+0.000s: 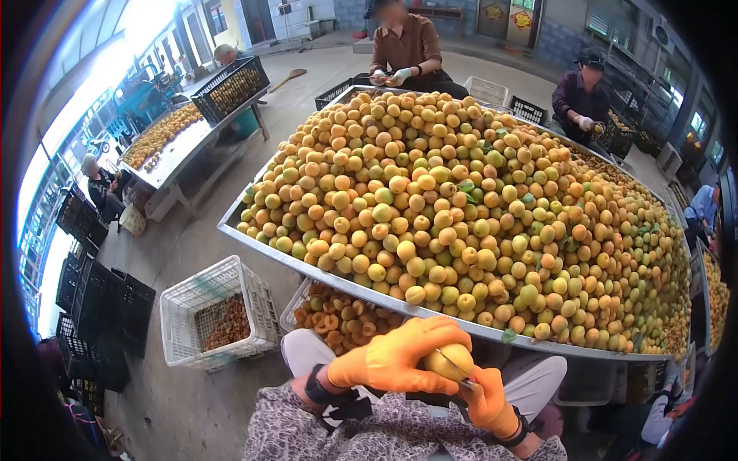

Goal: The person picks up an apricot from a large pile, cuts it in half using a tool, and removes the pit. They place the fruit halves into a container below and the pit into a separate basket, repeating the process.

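Note:
In an orange glove, my left hand [400, 355] is wrapped round a yellow apricot [455, 363], fingers over its top and thumb side below. My right hand [489, 406], gloved in orange too, is closed on a small knife [467, 383], whose blade lies against the fruit's lower right side. A dark line runs across the apricot near my left fingers. Both hands are above my lap, just in front of a metal-rimmed table [346, 283] heaped with whole apricots [430, 200]. Halved apricots [338, 316] fill a crate under the table's near edge.
Left of my knees stands a white plastic crate [201, 289] with apricot pits [223, 321] inside. Black crates [115, 303] are stacked further left. Across the table sit co-workers, one in a brown shirt [407, 46], another in dark clothing [580, 96]. A second table [171, 157] holds more fruit.

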A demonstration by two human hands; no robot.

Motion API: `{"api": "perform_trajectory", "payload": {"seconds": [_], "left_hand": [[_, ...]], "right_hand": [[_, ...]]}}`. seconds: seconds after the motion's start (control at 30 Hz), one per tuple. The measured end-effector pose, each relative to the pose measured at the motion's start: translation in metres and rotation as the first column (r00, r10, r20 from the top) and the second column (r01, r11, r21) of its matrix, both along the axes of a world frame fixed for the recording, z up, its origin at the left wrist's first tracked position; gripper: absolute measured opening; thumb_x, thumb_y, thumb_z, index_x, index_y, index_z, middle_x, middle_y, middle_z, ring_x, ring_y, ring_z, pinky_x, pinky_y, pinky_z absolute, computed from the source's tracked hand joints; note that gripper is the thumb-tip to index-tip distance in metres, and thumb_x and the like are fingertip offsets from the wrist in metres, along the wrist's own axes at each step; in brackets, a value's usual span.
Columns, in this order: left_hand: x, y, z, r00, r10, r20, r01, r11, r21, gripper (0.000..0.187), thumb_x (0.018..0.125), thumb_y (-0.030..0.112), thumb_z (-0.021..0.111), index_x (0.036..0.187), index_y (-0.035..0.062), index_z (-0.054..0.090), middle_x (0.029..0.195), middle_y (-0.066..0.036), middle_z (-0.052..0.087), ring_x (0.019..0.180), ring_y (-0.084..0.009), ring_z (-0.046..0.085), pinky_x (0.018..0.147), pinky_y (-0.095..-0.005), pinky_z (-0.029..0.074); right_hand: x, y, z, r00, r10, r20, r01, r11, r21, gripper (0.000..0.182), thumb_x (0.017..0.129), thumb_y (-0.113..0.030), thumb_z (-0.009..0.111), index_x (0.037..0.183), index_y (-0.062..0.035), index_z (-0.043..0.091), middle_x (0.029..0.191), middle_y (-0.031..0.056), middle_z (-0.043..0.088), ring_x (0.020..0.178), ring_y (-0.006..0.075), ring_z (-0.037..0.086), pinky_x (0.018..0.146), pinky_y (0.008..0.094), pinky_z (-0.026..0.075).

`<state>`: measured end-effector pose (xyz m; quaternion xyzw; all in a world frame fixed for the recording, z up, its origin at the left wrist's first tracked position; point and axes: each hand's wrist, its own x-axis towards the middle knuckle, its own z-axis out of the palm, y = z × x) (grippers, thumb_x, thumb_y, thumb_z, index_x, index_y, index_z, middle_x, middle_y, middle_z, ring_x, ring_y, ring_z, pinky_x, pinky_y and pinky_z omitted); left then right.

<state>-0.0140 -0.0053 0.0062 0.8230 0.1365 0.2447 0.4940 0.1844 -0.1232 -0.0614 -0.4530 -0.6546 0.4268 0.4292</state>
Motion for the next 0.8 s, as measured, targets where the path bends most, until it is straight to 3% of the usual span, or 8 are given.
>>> {"api": "perform_trajectory", "payload": {"seconds": [0.1, 0.2, 0.27, 0.43, 0.5, 0.67, 0.73, 0.8], "left_hand": [[0.001, 0.006, 0.008, 0.998, 0.000, -0.065, 0.011, 0.987, 0.162, 0.054, 0.066, 0.028, 0.083, 0.110, 0.0081, 0.060, 0.100, -0.010, 0.057, 0.095, -0.0290, 0.054, 0.083, -0.0378, 0.042], [0.019, -0.005, -0.009, 0.988, -0.066, 0.142, 0.094, 0.975, -0.201, 0.058, 0.071, 0.036, 0.083, 0.113, 0.0044, 0.058, 0.099, -0.007, 0.056, 0.096, -0.0224, 0.056, 0.082, -0.0350, 0.043], [0.021, -0.028, -0.020, 0.925, -0.017, 0.379, 0.306, 0.623, -0.720, 0.070, 0.078, 0.042, 0.079, 0.125, -0.0006, 0.049, 0.106, -0.007, 0.057, 0.099, -0.0157, 0.056, 0.085, -0.0305, 0.044], [0.022, -0.042, -0.014, 0.939, 0.023, 0.344, 0.229, 0.702, -0.674, 0.063, 0.082, 0.037, 0.075, 0.125, -0.0008, 0.048, 0.105, -0.010, 0.058, 0.098, -0.0183, 0.058, 0.085, -0.0314, 0.046], [0.022, -0.037, -0.016, 0.949, 0.021, 0.315, 0.078, 0.951, -0.299, 0.059, 0.079, 0.031, 0.077, 0.121, -0.0013, 0.051, 0.102, -0.013, 0.057, 0.091, -0.0242, 0.058, 0.083, -0.0357, 0.045], [0.014, -0.023, 0.006, 0.967, -0.042, 0.250, 0.013, 0.993, 0.119, 0.057, 0.075, 0.028, 0.078, 0.116, -0.0013, 0.053, 0.098, -0.015, 0.055, 0.088, -0.0321, 0.052, 0.081, -0.0411, 0.040], [0.009, -0.017, 0.017, 0.975, -0.055, 0.217, 0.006, 0.976, 0.220, 0.057, 0.074, 0.028, 0.078, 0.116, -0.0012, 0.053, 0.098, -0.015, 0.055, 0.088, -0.0331, 0.051, 0.081, -0.0419, 0.038], [0.005, -0.012, 0.025, 0.991, -0.039, 0.129, -0.013, 0.927, 0.375, 0.053, 0.072, 0.026, 0.079, 0.112, 0.0012, 0.054, 0.096, -0.013, 0.053, 0.090, -0.0336, 0.050, 0.082, -0.0428, 0.038]], "right_hand": [[-0.017, -0.003, -0.014, 0.986, -0.115, -0.120, 0.119, 0.993, 0.025, 0.050, 0.099, -0.046, 0.044, 0.095, 0.0003, 0.060, 0.061, 0.0105, 0.052, 0.050, 0.0229, 0.054, 0.049, 0.0340, 0.040], [-0.026, -0.002, -0.021, 0.977, -0.114, -0.178, 0.144, 0.975, 0.169, 0.048, 0.099, -0.042, 0.044, 0.104, 0.0019, 0.062, 0.068, 0.0082, 0.060, 0.056, 0.0205, 0.058, 0.052, 0.0321, 0.044], [-0.029, -0.004, -0.039, 0.948, -0.155, -0.278, 0.215, 0.957, 0.196, 0.041, 0.098, -0.035, 0.048, 0.103, 0.0027, 0.063, 0.081, 0.0087, 0.065, 0.069, 0.0203, 0.063, 0.058, 0.0311, 0.048], [-0.041, -0.007, -0.030, 0.894, -0.201, -0.401, 0.284, 0.946, 0.158, 0.029, 0.092, -0.026, 0.057, 0.101, 0.0005, 0.064, 0.088, 0.0075, 0.066, 0.079, 0.0188, 0.065, 0.067, 0.0293, 0.051], [-0.043, -0.010, -0.027, 0.895, -0.214, -0.391, 0.249, 0.968, 0.040, 0.025, 0.089, -0.022, 0.060, 0.101, -0.0001, 0.065, 0.091, 0.0060, 0.066, 0.080, 0.0177, 0.065, 0.070, 0.0288, 0.051], [-0.042, -0.010, -0.012, 0.929, -0.124, -0.347, 0.166, 0.982, 0.094, 0.029, 0.091, -0.025, 0.061, 0.100, 0.0020, 0.065, 0.089, 0.0063, 0.068, 0.079, 0.0172, 0.066, 0.069, 0.0296, 0.052], [-0.040, -0.013, -0.014, 0.967, -0.133, -0.216, 0.155, 0.984, 0.086, 0.059, 0.091, -0.052, 0.055, 0.119, 0.0010, 0.054, 0.112, 0.0115, 0.063, 0.097, 0.0204, 0.063, 0.081, 0.0337, 0.052], [-0.036, -0.013, -0.020, 0.973, -0.124, -0.194, 0.144, 0.985, 0.091, 0.059, 0.094, -0.053, 0.051, 0.115, 0.0018, 0.056, 0.107, 0.0118, 0.065, 0.093, 0.0204, 0.064, 0.078, 0.0325, 0.052]]}}
